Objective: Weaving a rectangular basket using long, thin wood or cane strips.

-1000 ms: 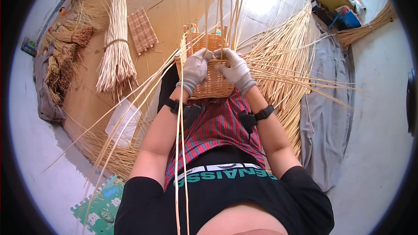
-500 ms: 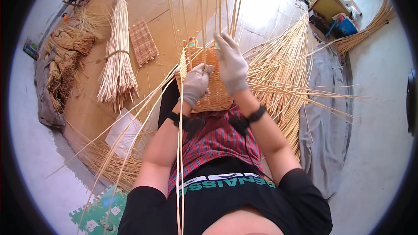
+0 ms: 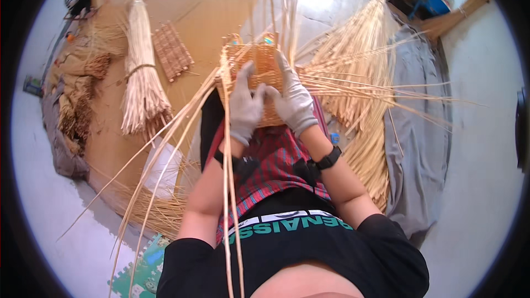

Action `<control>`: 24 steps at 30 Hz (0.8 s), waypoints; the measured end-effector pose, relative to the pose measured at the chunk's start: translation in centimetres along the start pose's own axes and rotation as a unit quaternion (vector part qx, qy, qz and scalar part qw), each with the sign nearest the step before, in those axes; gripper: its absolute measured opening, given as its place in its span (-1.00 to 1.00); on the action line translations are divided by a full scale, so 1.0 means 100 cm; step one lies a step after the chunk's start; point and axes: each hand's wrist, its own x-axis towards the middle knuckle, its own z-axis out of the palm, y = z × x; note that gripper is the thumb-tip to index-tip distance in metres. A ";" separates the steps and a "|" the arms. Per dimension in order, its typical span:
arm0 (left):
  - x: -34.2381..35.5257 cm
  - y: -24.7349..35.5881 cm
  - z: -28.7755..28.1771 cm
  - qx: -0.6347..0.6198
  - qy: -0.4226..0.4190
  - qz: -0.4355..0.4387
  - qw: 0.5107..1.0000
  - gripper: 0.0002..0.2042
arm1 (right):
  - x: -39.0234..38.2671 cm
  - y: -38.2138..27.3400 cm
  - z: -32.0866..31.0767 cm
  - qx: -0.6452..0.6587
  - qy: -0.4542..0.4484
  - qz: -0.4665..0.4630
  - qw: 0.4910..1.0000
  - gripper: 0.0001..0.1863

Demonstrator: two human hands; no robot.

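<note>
A woven wicker basket [image 3: 260,55] stands in front of my lap, with long thin stakes [image 3: 272,0] rising from its far side and others fanning out left and right. My left hand [image 3: 244,107], in a pale glove, lies over the basket's near left part, its fingers stretched away from me and its thumb apart. At the right edge of the basket, my right hand [image 3: 292,102], also gloved, has straight fingers against the wicker near the stakes. Both thumbs nearly meet at the middle of the near face. No loose strand shows clearly in either hand.
A tied bundle of pale canes [image 3: 144,69] and a flat woven panel [image 3: 173,51] lie left on the floor. A large spread of canes [image 3: 353,66] rests at the right beside a grey cloth [image 3: 414,149]. A person [image 3: 81,1] sits far left.
My left hand has gone from a closed grip to stretched fingers. My right hand has come down from the upright stakes to the basket's right edge. The stakes sway and my view has shifted.
</note>
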 end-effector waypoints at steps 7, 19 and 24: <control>-0.030 -0.024 -0.060 0.126 0.169 -0.109 0.971 -0.70 | -0.023 -0.030 0.030 0.084 0.041 -0.002 0.996 -0.47; -0.031 -0.027 -0.078 -0.218 0.084 -0.212 0.949 -0.73 | -0.017 -0.070 0.036 0.049 -0.164 -0.252 0.953 -0.76; -0.032 -0.017 -0.081 0.093 -0.019 -0.082 0.992 -0.82 | 0.007 -0.001 0.016 0.425 -0.039 0.251 0.869 -0.72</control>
